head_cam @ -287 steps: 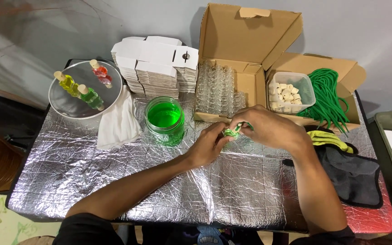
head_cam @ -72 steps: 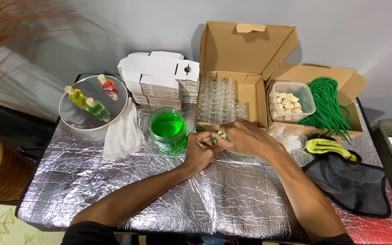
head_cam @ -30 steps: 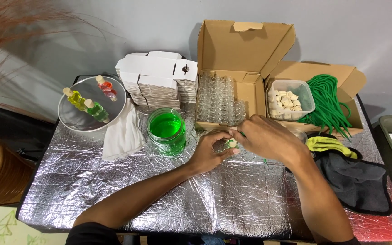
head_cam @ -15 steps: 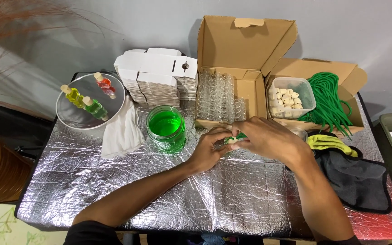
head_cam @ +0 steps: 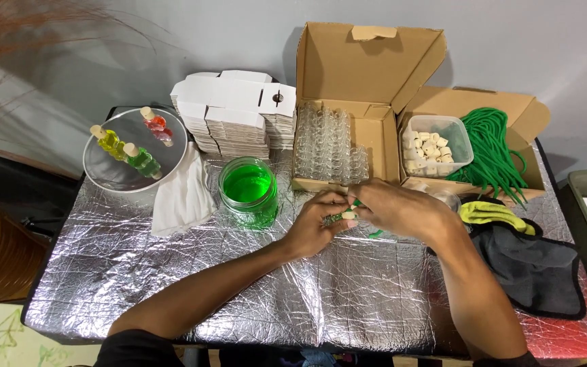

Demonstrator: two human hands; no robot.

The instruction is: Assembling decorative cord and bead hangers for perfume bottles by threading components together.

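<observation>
Foil-covered tabletop (head_cam: 239, 285) lies bare in front of my 2 hands. Beyond them stand the glass jar of green liquid (head_cam: 248, 190) at left and the open cardboard box of clear vials (head_cam: 338, 146); the dark grey cloth (head_cam: 531, 268) blocks the right.

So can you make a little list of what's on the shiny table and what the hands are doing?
left hand: holds a tiny bottle with a pale stopper
right hand: pinches the stopper end, green cord hanging under it
jar: open, green liquid, left of the hands
round tray: three small filled bottles, yellow, green, red
open box: rows of empty glass bottles
tub: pale stoppers, beside a green cord bundle
</observation>
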